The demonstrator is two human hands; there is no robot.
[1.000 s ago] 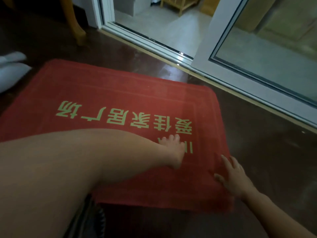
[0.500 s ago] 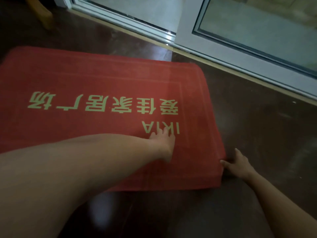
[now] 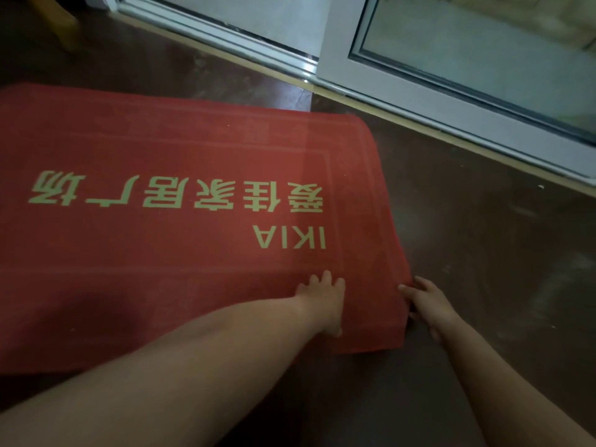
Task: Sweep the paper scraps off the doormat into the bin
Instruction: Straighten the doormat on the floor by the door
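Note:
A red doormat (image 3: 161, 140) with pale green lettering, seen upside down, lies on the dark brown floor. My left hand (image 3: 324, 301) rests flat on the mat near its right end, below the letters, fingers spread. My right hand (image 3: 425, 301) touches the mat's right edge near the front corner, fingers against the edge. I see no paper scraps on the mat and no bin in view.
A white sliding door frame (image 3: 335, 59) and its floor track (image 3: 225, 37) run along the back. A glass panel (image 3: 483, 53) fills the upper right. A wooden furniture leg (image 3: 61, 24) stands at the top left. Dark floor (image 3: 483, 253) lies right of the mat.
My left hand has slid back towards the mat's near right corner, uncovering the Latin letters. My right hand has shifted from the mat's surface to its right edge. The view has moved closer.

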